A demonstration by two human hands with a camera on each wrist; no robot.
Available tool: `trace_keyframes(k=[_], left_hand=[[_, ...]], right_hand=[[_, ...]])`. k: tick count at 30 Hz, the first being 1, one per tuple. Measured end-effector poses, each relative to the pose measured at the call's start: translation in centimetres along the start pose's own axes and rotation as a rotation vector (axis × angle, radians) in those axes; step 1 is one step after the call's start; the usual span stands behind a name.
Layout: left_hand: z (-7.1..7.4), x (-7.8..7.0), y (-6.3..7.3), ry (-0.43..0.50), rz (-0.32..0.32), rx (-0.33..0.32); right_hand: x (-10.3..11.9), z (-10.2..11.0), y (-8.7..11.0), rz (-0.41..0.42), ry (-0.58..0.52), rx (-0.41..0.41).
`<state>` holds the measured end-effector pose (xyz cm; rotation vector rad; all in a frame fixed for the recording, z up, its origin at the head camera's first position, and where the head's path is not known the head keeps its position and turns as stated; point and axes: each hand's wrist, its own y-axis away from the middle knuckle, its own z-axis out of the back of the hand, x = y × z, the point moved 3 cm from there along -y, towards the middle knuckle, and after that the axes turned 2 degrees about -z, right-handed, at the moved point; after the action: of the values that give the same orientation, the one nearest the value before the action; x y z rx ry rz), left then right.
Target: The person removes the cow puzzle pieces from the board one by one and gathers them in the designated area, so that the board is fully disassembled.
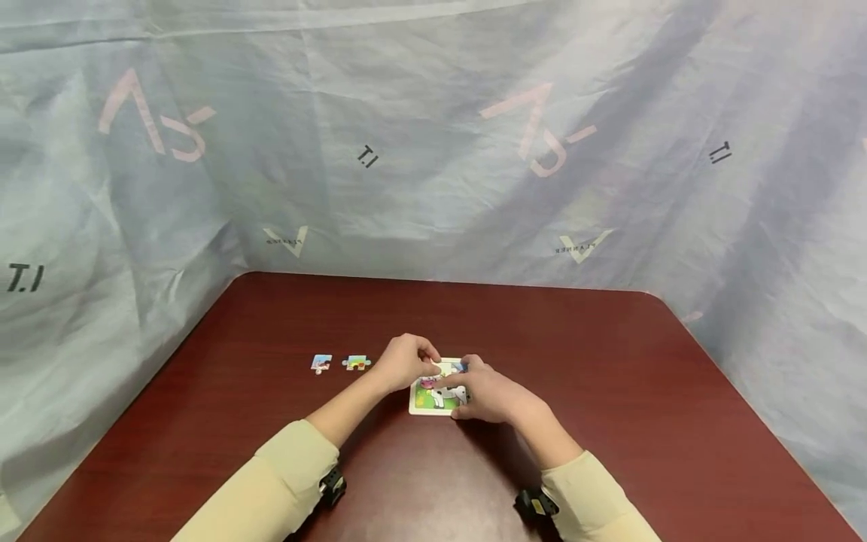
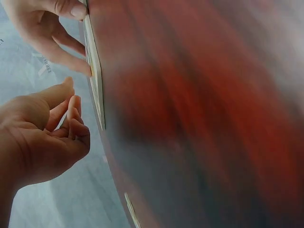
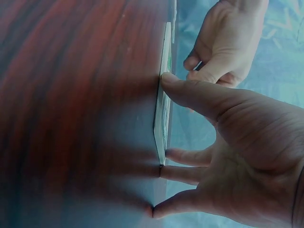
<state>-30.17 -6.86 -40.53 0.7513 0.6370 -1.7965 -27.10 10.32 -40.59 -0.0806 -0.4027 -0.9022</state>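
A square puzzle board with a pale rim and a cow picture lies on the table. My right hand holds it by its right side, the thumb at the near edge and other fingers toward the far edge. One right finger reaches over the picture. My left hand is bent over the board's upper left, thumb and index fingertips close together. In the left wrist view the left fingers are curled above the surface; whether a puzzle piece sits between them is hidden.
Left of the board, two loose jigsaw pieces lie on the dark red table: one light blue piece and one colourful piece. Grey printed sheeting hangs behind and beside the table.
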Motion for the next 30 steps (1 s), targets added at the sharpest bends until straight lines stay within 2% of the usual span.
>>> trace_keyframes(k=[11, 19, 30], left_hand=[[-1.9, 0.0, -0.9, 0.005, 0.001, 0.021], [-3.3, -0.7, -1.4, 0.036, -0.005, 0.086], [-1.7, 0.7, -0.7, 0.068, 0.051, 0.052]], right_hand=[[-0.5, -0.2, 0.8, -0.011, -0.013, 0.004], [-1.5, -0.1, 2.0, -0.03, -0.02, -0.021], [0.0, 0.1, 0.3, 0.042, 0.005, -0.005]])
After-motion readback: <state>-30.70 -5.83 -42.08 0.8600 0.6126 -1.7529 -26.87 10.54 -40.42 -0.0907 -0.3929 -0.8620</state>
